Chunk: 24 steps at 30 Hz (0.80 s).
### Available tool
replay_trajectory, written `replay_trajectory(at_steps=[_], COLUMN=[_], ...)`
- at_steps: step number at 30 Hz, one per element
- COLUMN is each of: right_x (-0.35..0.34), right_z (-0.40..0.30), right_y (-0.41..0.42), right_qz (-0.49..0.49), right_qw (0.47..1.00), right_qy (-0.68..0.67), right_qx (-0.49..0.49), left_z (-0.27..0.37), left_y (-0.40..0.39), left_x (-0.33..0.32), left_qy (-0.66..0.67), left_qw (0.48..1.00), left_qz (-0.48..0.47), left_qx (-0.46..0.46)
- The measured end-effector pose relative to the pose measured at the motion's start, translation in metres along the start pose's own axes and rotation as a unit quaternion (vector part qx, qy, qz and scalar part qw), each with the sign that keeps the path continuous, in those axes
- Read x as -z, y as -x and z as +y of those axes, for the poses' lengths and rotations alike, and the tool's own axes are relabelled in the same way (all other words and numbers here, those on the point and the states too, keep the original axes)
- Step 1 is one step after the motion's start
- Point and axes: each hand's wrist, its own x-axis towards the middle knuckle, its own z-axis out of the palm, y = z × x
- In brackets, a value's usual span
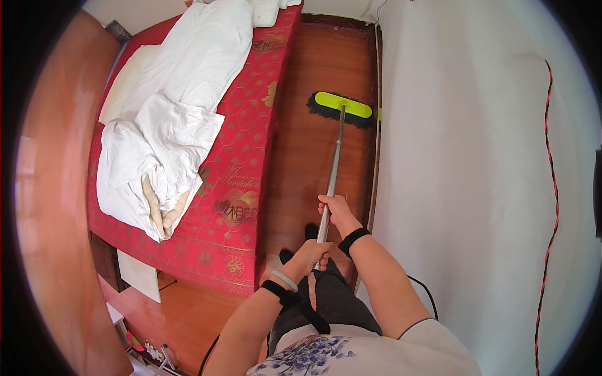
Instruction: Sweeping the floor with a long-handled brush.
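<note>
A dust mop with a lime-green head [343,104] and a dark fringe lies on the reddish-brown floor [324,56]. Its metal pole [335,164] slants from the head back toward my body. My left hand [314,252] grips the pole's near end, above my dark trousers. Farther up the same pole, my right hand [336,209] is closed around it. The mop head is in the narrow strip between the bed and the right-hand wall, its right end near the wall's base.
A red patterned mattress [235,141] borders the strip on the left, with a rumpled white quilt [188,61] on top. A white wall [447,141] stands at right, with a twisted red-black wire [548,141] hanging on it. A white board [138,275] leans below the bed's near end.
</note>
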Motion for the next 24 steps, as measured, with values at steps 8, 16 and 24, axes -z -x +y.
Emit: replay_trajectory(at_steps=[8, 16, 24], right_x=[0.008, 0.003, -0.028], right_z=[0.03, 0.117, 0.225], right_y=[0.023, 0.081, 0.166], right_qz=[0.046, -0.052, -0.081], right_qw=[0.997, 0.994, 0.983], right_qy=[0.057, 0.03, 0.01], right_qx=[-0.018, -0.089, -0.163], left_z=[-0.046, -0.099, -0.179], left_y=[0.012, 0.088, 0.177], left_x=[0.009, 0.046, 0.125], left_qy=[-0.086, -0.183, -0.202], left_qw=[0.995, 0.977, 0.968], left_qz=[0.025, 0.038, 0.012], left_qx=[0.049, 0.1, 0.15])
